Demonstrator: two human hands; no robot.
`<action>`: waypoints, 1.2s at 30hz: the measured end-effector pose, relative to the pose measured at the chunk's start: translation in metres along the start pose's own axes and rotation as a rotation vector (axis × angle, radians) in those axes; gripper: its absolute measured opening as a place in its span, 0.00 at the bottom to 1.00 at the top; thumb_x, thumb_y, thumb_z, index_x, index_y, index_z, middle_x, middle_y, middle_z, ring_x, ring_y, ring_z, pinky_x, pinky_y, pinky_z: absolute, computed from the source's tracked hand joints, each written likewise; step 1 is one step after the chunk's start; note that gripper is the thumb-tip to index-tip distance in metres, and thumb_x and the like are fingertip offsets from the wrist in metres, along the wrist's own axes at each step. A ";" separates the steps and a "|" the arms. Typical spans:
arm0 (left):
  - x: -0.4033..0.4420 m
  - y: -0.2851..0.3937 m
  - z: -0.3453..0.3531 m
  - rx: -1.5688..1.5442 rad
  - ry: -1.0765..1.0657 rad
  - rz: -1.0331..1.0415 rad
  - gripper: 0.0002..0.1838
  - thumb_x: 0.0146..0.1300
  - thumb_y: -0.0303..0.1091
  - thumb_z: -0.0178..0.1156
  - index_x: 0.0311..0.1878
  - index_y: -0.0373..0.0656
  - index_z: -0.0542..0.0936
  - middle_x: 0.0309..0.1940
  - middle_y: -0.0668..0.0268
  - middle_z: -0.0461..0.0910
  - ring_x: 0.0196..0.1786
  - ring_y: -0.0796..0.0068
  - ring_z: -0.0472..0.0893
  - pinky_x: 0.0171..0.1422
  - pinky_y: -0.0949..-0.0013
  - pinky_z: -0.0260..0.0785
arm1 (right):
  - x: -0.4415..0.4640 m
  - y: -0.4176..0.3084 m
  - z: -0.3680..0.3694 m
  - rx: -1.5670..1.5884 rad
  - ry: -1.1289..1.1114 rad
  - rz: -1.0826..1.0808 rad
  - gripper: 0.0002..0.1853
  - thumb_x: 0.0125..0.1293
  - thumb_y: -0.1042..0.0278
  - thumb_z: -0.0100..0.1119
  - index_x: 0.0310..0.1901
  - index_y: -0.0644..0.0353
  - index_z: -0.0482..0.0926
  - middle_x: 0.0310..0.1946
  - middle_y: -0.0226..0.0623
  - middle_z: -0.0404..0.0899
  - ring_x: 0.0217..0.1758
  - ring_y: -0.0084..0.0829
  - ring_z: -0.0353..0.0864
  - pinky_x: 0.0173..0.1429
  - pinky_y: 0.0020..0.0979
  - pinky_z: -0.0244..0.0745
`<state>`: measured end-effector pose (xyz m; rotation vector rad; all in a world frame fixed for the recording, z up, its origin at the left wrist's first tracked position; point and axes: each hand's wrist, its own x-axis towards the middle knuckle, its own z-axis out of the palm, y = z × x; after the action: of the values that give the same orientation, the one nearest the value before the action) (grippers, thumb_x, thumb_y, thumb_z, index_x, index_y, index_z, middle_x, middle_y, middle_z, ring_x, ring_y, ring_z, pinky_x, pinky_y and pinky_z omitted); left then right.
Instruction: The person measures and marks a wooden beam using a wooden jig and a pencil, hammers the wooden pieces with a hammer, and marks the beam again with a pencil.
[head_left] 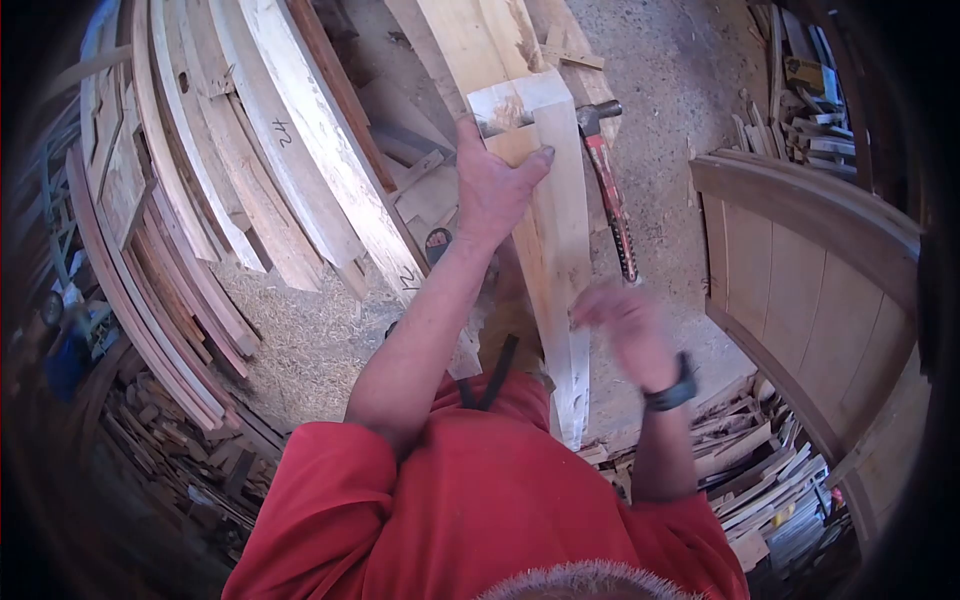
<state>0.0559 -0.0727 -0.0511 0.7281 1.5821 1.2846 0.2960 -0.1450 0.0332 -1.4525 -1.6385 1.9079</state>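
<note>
My left hand [500, 190] is wrapped round the upper part of a pale wooden beam [565, 230], thumb on its face. The beam runs from the top centre down to beside my body. To its right, my right hand [628, 325] is blurred by motion near the beam's lower edge, with a dark watch on the wrist; its fingers are smeared. A hammer [608, 185] with a red and black handle lies right of the beam, its head up by the beam's top end.
Long curved boards [290, 150] stand stacked on the left. A panelled wooden door or frame [800, 270] is on the right. Wood scraps [740, 470] lie at lower right and lower left. Sawdust covers the floor [290, 330] at left.
</note>
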 end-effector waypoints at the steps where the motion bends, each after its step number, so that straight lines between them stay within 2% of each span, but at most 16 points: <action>1: 0.000 0.005 0.000 0.018 0.003 -0.016 0.32 0.57 0.30 0.79 0.58 0.32 0.69 0.51 0.52 0.84 0.52 0.64 0.86 0.59 0.61 0.80 | -0.023 0.028 0.030 -0.233 -0.121 0.157 0.11 0.77 0.72 0.54 0.40 0.64 0.86 0.35 0.38 0.88 0.37 0.33 0.88 0.46 0.34 0.81; 2: -0.002 0.008 0.000 0.037 0.006 -0.033 0.32 0.57 0.30 0.79 0.58 0.32 0.69 0.51 0.52 0.83 0.53 0.64 0.86 0.59 0.61 0.80 | -0.053 0.079 0.059 -0.343 -0.190 0.271 0.11 0.76 0.69 0.56 0.40 0.64 0.86 0.33 0.44 0.87 0.35 0.42 0.89 0.46 0.40 0.83; 3: -0.003 0.009 0.001 0.039 -0.003 -0.030 0.32 0.57 0.30 0.79 0.58 0.32 0.69 0.51 0.52 0.83 0.53 0.64 0.86 0.59 0.61 0.80 | -0.088 0.115 0.087 -0.740 -0.295 0.339 0.11 0.75 0.65 0.59 0.39 0.63 0.86 0.31 0.48 0.87 0.35 0.47 0.90 0.44 0.43 0.83; 5: -0.002 0.009 0.000 0.088 0.018 0.001 0.33 0.57 0.32 0.79 0.58 0.31 0.69 0.51 0.52 0.83 0.53 0.63 0.86 0.61 0.59 0.79 | -0.144 0.174 0.125 -0.425 -0.378 0.443 0.15 0.75 0.59 0.62 0.39 0.64 0.87 0.31 0.54 0.86 0.36 0.51 0.90 0.43 0.45 0.83; 8: 0.000 0.004 -0.001 0.190 0.040 0.109 0.34 0.56 0.34 0.79 0.58 0.32 0.70 0.52 0.50 0.83 0.53 0.60 0.86 0.62 0.57 0.78 | -0.170 0.162 0.157 -0.064 -0.071 0.673 0.16 0.78 0.61 0.60 0.42 0.68 0.87 0.33 0.50 0.90 0.38 0.44 0.92 0.47 0.41 0.84; 11: 0.000 0.007 -0.001 0.143 0.037 0.061 0.35 0.55 0.36 0.80 0.58 0.32 0.70 0.51 0.49 0.83 0.54 0.56 0.85 0.63 0.55 0.77 | -0.181 0.175 0.189 -0.073 0.200 0.362 0.15 0.78 0.63 0.61 0.49 0.70 0.86 0.40 0.47 0.91 0.41 0.40 0.90 0.50 0.37 0.84; 15: -0.001 0.005 -0.003 0.141 0.024 0.033 0.35 0.54 0.36 0.80 0.58 0.32 0.70 0.51 0.47 0.82 0.55 0.54 0.85 0.63 0.54 0.77 | -0.168 0.179 0.218 0.093 0.324 0.316 0.15 0.77 0.66 0.63 0.55 0.69 0.85 0.46 0.48 0.90 0.45 0.40 0.89 0.53 0.35 0.84; 17: 0.003 0.001 -0.003 0.203 0.041 0.091 0.36 0.55 0.37 0.80 0.58 0.32 0.68 0.51 0.46 0.83 0.55 0.52 0.86 0.63 0.53 0.77 | -0.161 0.185 0.232 0.092 0.562 0.341 0.13 0.76 0.68 0.66 0.55 0.67 0.85 0.46 0.46 0.88 0.46 0.39 0.87 0.54 0.36 0.83; 21: 0.004 0.001 -0.003 0.150 0.003 0.073 0.37 0.54 0.38 0.80 0.59 0.33 0.67 0.51 0.46 0.82 0.55 0.51 0.86 0.63 0.52 0.77 | -0.157 0.166 0.220 -0.108 0.337 0.325 0.11 0.77 0.67 0.66 0.50 0.67 0.85 0.43 0.42 0.87 0.46 0.37 0.87 0.55 0.34 0.82; 23: 0.002 0.003 -0.003 0.108 0.002 0.045 0.38 0.54 0.39 0.80 0.59 0.33 0.67 0.51 0.46 0.81 0.55 0.51 0.85 0.64 0.52 0.76 | -0.156 0.154 0.216 0.334 0.417 0.517 0.10 0.77 0.67 0.66 0.48 0.67 0.84 0.40 0.37 0.87 0.44 0.30 0.85 0.52 0.32 0.80; 24: 0.005 0.002 -0.002 0.106 0.003 0.050 0.38 0.54 0.39 0.80 0.59 0.33 0.67 0.51 0.46 0.81 0.55 0.51 0.85 0.64 0.52 0.76 | -0.158 0.159 0.213 0.333 0.418 0.512 0.10 0.77 0.67 0.66 0.48 0.67 0.84 0.40 0.37 0.87 0.44 0.30 0.85 0.52 0.32 0.80; 26: 0.005 -0.006 -0.004 0.115 0.011 0.071 0.38 0.53 0.39 0.80 0.59 0.33 0.67 0.51 0.46 0.81 0.55 0.51 0.84 0.64 0.52 0.76 | -0.182 0.175 0.208 0.955 0.457 0.505 0.09 0.78 0.67 0.65 0.47 0.64 0.86 0.38 0.32 0.86 0.41 0.24 0.84 0.48 0.30 0.80; 27: 0.006 -0.007 -0.004 0.114 0.010 0.072 0.38 0.53 0.39 0.80 0.59 0.33 0.67 0.51 0.46 0.81 0.55 0.51 0.84 0.64 0.52 0.76 | -0.189 0.177 0.206 0.954 0.457 0.504 0.09 0.78 0.67 0.65 0.47 0.64 0.86 0.38 0.32 0.86 0.41 0.24 0.84 0.48 0.30 0.80; 29: 0.007 -0.010 -0.004 0.082 0.007 0.064 0.38 0.53 0.38 0.80 0.58 0.33 0.67 0.51 0.46 0.81 0.55 0.51 0.84 0.64 0.52 0.76 | -0.205 0.181 0.203 0.126 0.175 0.355 0.09 0.73 0.69 0.67 0.50 0.65 0.87 0.34 0.35 0.88 0.40 0.28 0.88 0.47 0.30 0.81; 30: 0.007 -0.010 -0.004 0.081 0.010 0.064 0.38 0.53 0.38 0.80 0.58 0.33 0.67 0.51 0.46 0.81 0.55 0.51 0.84 0.64 0.52 0.76 | -0.214 0.212 0.217 0.365 0.139 0.790 0.13 0.76 0.68 0.62 0.53 0.66 0.88 0.42 0.43 0.91 0.45 0.32 0.91 0.51 0.32 0.83; 36: 0.008 -0.016 -0.004 0.045 -0.002 0.072 0.38 0.53 0.37 0.80 0.59 0.33 0.67 0.51 0.46 0.81 0.56 0.52 0.84 0.65 0.52 0.75 | -0.160 0.187 0.231 0.118 0.335 0.364 0.18 0.78 0.65 0.60 0.62 0.66 0.85 0.54 0.54 0.90 0.58 0.42 0.90 0.62 0.38 0.82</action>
<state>0.0509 -0.0719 -0.0685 0.8213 1.6005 1.3032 0.2679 -0.4649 -0.0707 -1.9963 -1.1553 1.7626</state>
